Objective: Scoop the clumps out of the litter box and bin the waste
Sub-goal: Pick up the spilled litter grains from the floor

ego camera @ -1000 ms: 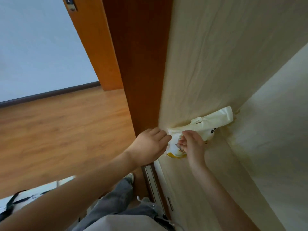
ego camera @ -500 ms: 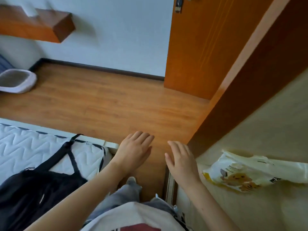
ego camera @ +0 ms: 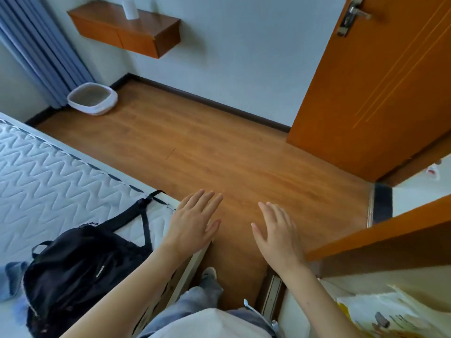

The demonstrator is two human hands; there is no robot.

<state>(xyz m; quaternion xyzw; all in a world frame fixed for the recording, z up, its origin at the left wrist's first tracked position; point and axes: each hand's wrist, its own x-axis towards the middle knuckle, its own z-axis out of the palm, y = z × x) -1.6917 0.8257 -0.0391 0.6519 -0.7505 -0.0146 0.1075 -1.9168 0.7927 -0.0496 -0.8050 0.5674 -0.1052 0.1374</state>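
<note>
A wood floor (ego camera: 219, 154) ran between a quilted white bed (ego camera: 61, 172) on the left and an orange door (ego camera: 366, 81) on the right. The litter box (ego camera: 92, 98) sat far left by blue curtains (ego camera: 36, 45). Both hands hovered near, holding nothing: the left hand (ego camera: 192, 223) and right hand (ego camera: 278, 230) had fingers spread flat. A black bag (ego camera: 73, 269) lay on the bed. A yellow-white pouch (ego camera: 390, 315) lay near right, its print unreadable.

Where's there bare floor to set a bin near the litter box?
Bare floor runs from the litter box along the wall to the door. It narrows between mattress and cabinet, where both hands hover.
</note>
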